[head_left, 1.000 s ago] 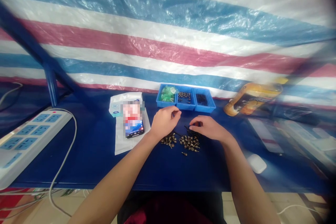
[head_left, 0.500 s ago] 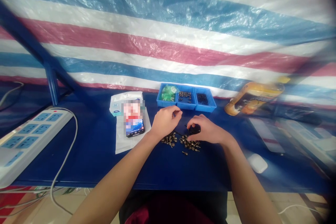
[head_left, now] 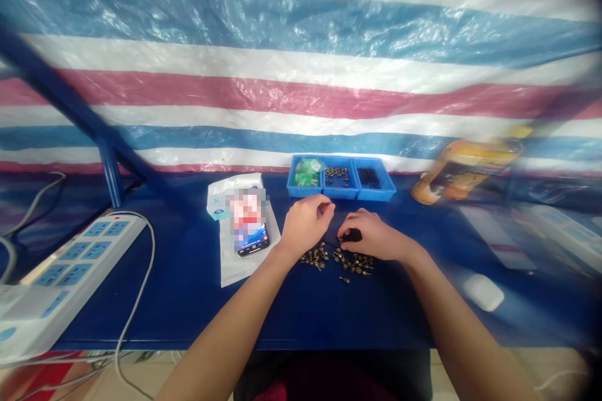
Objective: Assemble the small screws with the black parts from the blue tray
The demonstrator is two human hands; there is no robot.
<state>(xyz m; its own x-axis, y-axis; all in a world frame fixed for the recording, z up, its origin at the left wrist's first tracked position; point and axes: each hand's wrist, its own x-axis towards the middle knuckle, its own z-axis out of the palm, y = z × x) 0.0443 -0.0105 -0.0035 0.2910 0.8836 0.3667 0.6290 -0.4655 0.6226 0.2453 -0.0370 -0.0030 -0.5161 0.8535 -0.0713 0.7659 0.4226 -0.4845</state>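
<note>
My left hand (head_left: 308, 223) is closed just in front of the blue trays, thumb and fingers curled together; whatever they pinch is hidden. To its right, my right hand (head_left: 374, 235) grips a small black object (head_left: 352, 236) with a thin dark part pointing left, its kind unclear. Small brassy screw-like parts lie on the table in two heaps, a left heap (head_left: 316, 257) below my left hand and a right heap (head_left: 355, 262) under my right fingers. One loose part (head_left: 345, 279) lies nearer the front edge.
Three joined blue trays (head_left: 339, 193) hold a green bag (head_left: 308, 170), brassy parts and black parts. A phone (head_left: 254, 244) lies on a white packet (head_left: 232, 269). A power strip (head_left: 84, 263) is at left; a yellow-orange bottle (head_left: 463, 169) and white case (head_left: 484, 292) are at right.
The whole view has shifted, so things appear slightly further right and lower. My right fingers have dipped closer to the right heap with the black object. My left hand stays closed.
</note>
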